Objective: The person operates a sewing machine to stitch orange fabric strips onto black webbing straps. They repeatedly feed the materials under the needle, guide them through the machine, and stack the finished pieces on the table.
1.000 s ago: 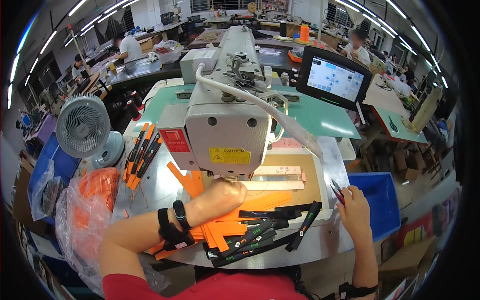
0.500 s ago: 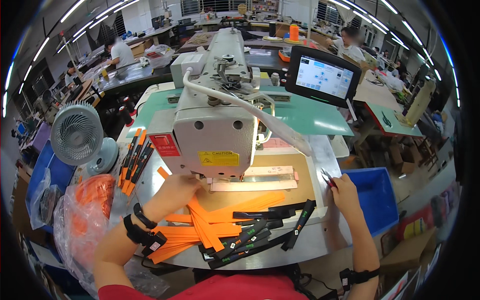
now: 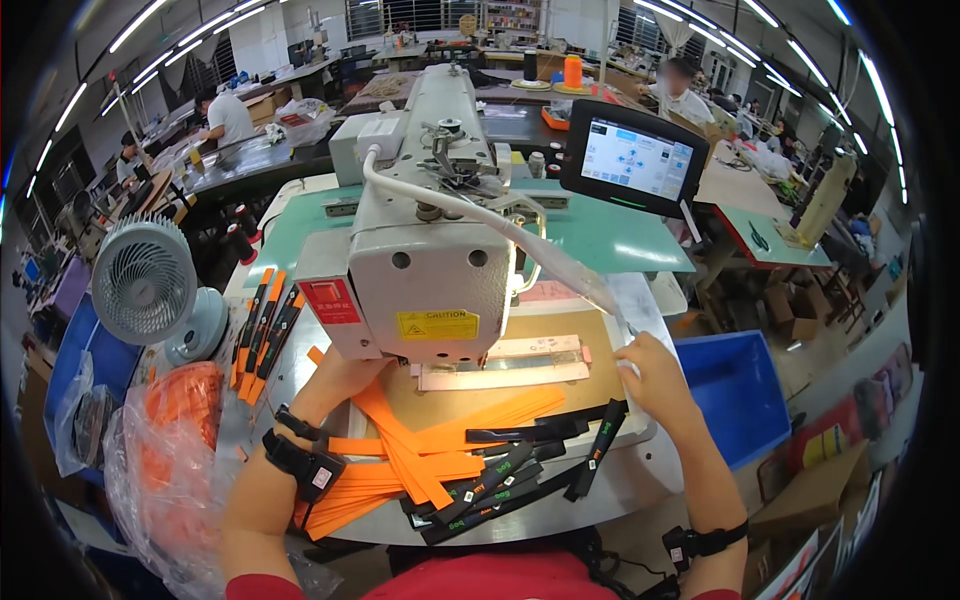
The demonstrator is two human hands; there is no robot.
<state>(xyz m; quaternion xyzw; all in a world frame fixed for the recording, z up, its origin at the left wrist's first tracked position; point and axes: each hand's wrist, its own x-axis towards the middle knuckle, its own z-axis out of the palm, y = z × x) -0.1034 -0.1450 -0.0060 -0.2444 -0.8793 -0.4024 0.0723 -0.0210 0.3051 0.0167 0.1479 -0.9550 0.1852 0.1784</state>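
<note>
While the sewing-machine head is partly hiding the left hand, the right hand is looking curled, both grips unclear.

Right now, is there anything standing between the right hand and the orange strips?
Nothing visible stands between the right hand and the nearest ends of the orange strips; the tan board shows there. Black strips lie beside that path, on the person's side.

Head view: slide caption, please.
Left hand and right hand flank a sewing machine; orange strips and black strips lie in front.
</note>
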